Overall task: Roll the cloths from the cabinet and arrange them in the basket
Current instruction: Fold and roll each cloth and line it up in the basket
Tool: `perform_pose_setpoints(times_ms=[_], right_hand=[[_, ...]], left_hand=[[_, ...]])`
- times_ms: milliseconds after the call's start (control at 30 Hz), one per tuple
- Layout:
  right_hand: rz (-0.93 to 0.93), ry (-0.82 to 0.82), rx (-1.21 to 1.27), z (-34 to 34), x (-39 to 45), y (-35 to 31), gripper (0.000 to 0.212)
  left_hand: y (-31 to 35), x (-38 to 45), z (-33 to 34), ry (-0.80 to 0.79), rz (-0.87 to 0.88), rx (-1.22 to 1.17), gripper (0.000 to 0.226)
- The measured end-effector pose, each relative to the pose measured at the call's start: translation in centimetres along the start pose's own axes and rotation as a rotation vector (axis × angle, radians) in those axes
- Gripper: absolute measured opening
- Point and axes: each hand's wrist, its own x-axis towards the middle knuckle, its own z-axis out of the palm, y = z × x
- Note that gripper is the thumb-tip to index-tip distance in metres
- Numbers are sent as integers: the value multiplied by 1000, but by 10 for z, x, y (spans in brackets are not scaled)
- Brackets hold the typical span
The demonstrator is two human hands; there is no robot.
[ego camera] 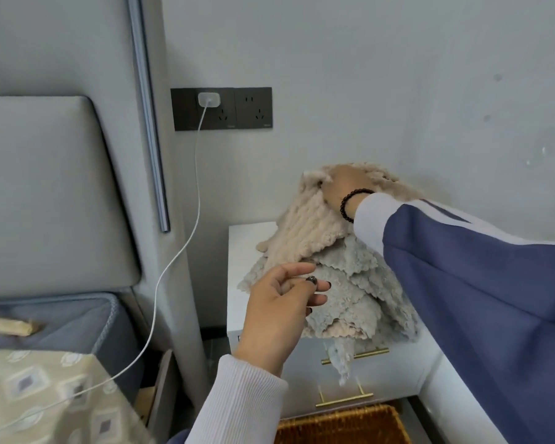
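A heap of fluffy cloths (343,290), grey and beige, lies on top of the white bedside cabinet (247,241). My right hand (340,184) grips the topmost beige cloth (305,232) at its upper edge and holds it raised so that it hangs down over the heap. My left hand (279,302) hovers in front of the heap with fingers relaxed and apart, holding nothing, its fingertips close to the grey cloths. One grey cloth dangles over the drawer front. A woven wicker basket (343,424) stands on the floor below the cabinet, partly cut off by the frame's bottom edge.
The cabinet has two drawers with gold handles (343,400). A bed with a grey padded headboard (45,193) and a patterned cover (39,395) fills the left. A white charger cable (193,219) runs from the wall socket (221,108) down across the bed.
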Motion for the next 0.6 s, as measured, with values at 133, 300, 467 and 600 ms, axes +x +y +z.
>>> perform_pose_setpoints(times_ms=[133,300,467,600], right_hand=[[-44,218,449,-28,-8,-1,38],[-159,287,719,-67,-39,-8,25],[-297,235,800,-99,-103,-5,20],[-390,-39,635,-96,-151,14,18]], left_hand=[[-2,0,9,-10,-24,-2,19],[-2,-4,26,-28,-51,-40,17],[-1,-7,32,6,-87,-349,27],[1,-16,28,-111,-133,-612,64]])
